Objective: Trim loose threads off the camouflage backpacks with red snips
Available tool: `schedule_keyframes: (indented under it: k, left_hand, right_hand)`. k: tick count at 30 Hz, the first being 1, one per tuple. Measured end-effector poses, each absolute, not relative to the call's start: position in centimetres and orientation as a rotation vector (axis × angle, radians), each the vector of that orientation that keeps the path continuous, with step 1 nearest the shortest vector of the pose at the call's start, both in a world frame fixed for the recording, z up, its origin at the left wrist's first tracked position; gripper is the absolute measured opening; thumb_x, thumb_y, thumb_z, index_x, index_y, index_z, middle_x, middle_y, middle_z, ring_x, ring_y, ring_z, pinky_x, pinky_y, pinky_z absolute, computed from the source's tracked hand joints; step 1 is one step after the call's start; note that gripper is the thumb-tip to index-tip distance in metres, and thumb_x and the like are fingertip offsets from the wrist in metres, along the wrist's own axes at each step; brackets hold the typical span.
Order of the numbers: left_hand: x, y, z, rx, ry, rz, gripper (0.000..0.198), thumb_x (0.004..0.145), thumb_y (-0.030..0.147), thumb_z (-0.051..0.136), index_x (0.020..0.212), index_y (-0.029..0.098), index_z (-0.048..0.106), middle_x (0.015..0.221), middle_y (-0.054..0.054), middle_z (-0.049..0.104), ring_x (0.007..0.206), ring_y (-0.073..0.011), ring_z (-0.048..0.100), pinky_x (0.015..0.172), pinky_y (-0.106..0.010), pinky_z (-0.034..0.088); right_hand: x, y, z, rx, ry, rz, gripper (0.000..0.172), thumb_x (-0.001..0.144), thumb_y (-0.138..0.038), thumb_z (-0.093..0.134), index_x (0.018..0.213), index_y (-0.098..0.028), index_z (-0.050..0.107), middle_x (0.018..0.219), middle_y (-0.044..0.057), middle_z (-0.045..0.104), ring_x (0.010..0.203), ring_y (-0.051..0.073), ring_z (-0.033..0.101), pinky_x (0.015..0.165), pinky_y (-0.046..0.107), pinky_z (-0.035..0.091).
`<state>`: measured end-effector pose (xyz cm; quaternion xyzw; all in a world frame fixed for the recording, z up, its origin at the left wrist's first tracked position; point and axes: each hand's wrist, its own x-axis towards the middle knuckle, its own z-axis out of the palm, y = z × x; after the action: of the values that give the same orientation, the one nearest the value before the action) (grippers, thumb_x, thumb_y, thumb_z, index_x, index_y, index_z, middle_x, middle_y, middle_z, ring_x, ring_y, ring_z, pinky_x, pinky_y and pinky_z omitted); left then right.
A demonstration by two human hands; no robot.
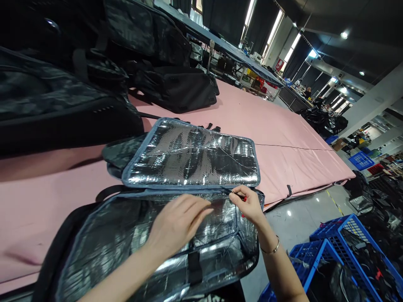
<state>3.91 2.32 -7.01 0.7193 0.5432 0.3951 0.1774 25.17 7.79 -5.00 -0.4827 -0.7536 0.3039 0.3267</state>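
An insulated backpack with a shiny silver lining (pixel 214 218) lies unzipped in front of me. Its flap (pixel 195 155), edged in grey-blue binding, is folded back away from me. My right hand (pixel 247 203) is closed at the right end of the seam between flap and body, around a small dark pointed tool with red parts that looks like thread snips (pixel 244 199). Over the open compartment is my left hand (pixel 179 218), its fingers and thumb drawn together near the seam. Anything pinched between them is too small to make out. A black strap (pixel 194 267) crosses the lining's near wall.
Black and dark camouflage bags (pixel 56 100) are piled on the pink-covered table (pixel 270 121) at the left and back. Blue crates (pixel 349 226) holding dark items stand on the floor at the right. Farther off are another long table and a white pillar (pixel 371 100).
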Motion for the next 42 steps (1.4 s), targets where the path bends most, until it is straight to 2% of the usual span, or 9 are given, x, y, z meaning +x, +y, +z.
schedule_keyframes:
  k: [3, 6, 10, 14, 19, 23, 29, 38, 42]
  left_hand:
    - [2.0, 4.2, -5.7, 2.191, 1.643, 1.025, 0.036, 0.087, 0.045, 0.043, 0.095, 0.024, 0.071, 0.101, -0.011, 0.071, 0.097, -0.0316, 0.06, 0.085, -0.046, 0.044]
    - [1.1, 6.4, -5.1, 2.19, 1.605, 0.858, 0.032, 0.084, 0.041, 0.043, 0.086, 0.026, 0.071, 0.093, -0.007, 0.072, 0.092, -0.0288, 0.062, 0.077, -0.039, 0.045]
    - [1.1, 8.7, -4.6, 2.112, 1.617, 0.72, 0.024, 0.079, 0.034, 0.048, 0.069, 0.026, 0.068, 0.081, -0.004, 0.071, 0.078, -0.0243, 0.063, 0.064, -0.031, 0.04]
    - [1.0, 10.3, -4.1, 2.015, 1.589, 0.537, 0.019, 0.07, 0.027, 0.052, 0.055, 0.025, 0.063, 0.06, 0.0, 0.064, 0.055, -0.0179, 0.055, 0.054, -0.027, 0.03]
    - [0.7, 11.4, -3.6, 1.949, 1.477, 0.423, 0.016, 0.063, 0.026, 0.055, 0.047, 0.024, 0.057, 0.047, 0.003, 0.051, 0.049, -0.0151, 0.046, 0.052, -0.026, 0.027]
    - [0.6, 11.6, -3.6, 1.93, 1.416, 0.401, 0.017, 0.062, 0.028, 0.054, 0.046, 0.024, 0.055, 0.047, 0.003, 0.047, 0.049, -0.0147, 0.042, 0.053, -0.026, 0.027]
    - [0.5, 11.9, -4.1, 1.915, 1.395, 0.383, 0.016, 0.062, 0.03, 0.051, 0.05, 0.024, 0.059, 0.049, 0.002, 0.051, 0.051, -0.0155, 0.044, 0.054, -0.026, 0.027]
    - [0.6, 11.9, -4.1, 1.923, 1.363, 0.4, 0.017, 0.062, 0.029, 0.051, 0.047, 0.023, 0.053, 0.046, 0.002, 0.047, 0.049, -0.015, 0.041, 0.052, -0.025, 0.026]
    - [0.8, 12.0, -4.3, 1.924, 1.368, 0.374, 0.016, 0.061, 0.028, 0.051, 0.046, 0.023, 0.052, 0.047, 0.002, 0.048, 0.049, -0.0153, 0.041, 0.052, -0.026, 0.026]
  right_hand:
    - [25.0, 7.5, -5.6, -1.214, -1.931, 0.644, 0.023, 0.086, -0.033, 0.056, 0.101, -0.018, 0.066, 0.096, 0.007, 0.068, 0.088, 0.019, 0.061, 0.08, 0.03, 0.048]
    - [24.5, 7.3, -6.6, -1.169, -1.93, 0.451, 0.024, 0.088, -0.025, 0.055, 0.109, -0.018, 0.063, 0.103, 0.01, 0.067, 0.097, 0.022, 0.06, 0.087, 0.035, 0.048]
    - [23.8, 7.2, -8.5, -1.119, -1.976, 0.209, 0.019, 0.089, -0.018, 0.055, 0.107, -0.02, 0.062, 0.104, 0.01, 0.063, 0.1, 0.021, 0.06, 0.089, 0.036, 0.05]
    - [23.0, 7.3, -10.0, -1.136, -2.02, 0.025, 0.019, 0.088, -0.014, 0.057, 0.105, -0.019, 0.064, 0.101, 0.01, 0.059, 0.097, 0.021, 0.06, 0.085, 0.035, 0.052]
    - [22.2, 7.5, -10.7, -1.165, -2.035, -0.036, 0.016, 0.09, -0.016, 0.058, 0.103, -0.019, 0.066, 0.1, 0.01, 0.058, 0.095, 0.021, 0.059, 0.083, 0.035, 0.051]
    - [21.9, 7.6, -10.8, -1.181, -2.055, -0.072, 0.014, 0.091, -0.019, 0.059, 0.103, -0.02, 0.067, 0.1, 0.009, 0.06, 0.093, 0.021, 0.059, 0.081, 0.034, 0.049]
    - [21.6, 8.0, -10.7, -1.183, -2.116, -0.12, 0.011, 0.092, -0.021, 0.06, 0.101, -0.019, 0.067, 0.098, 0.008, 0.062, 0.091, 0.02, 0.059, 0.078, 0.032, 0.047]
    - [21.6, 8.5, -11.0, -1.175, -2.164, -0.098, 0.01, 0.092, -0.02, 0.059, 0.098, -0.02, 0.067, 0.098, 0.008, 0.062, 0.089, 0.019, 0.058, 0.076, 0.032, 0.046]
    - [21.7, 8.8, -11.2, -1.128, -2.164, -0.088, 0.01, 0.093, -0.02, 0.057, 0.09, -0.019, 0.067, 0.094, 0.008, 0.063, 0.086, 0.019, 0.059, 0.076, 0.031, 0.048]
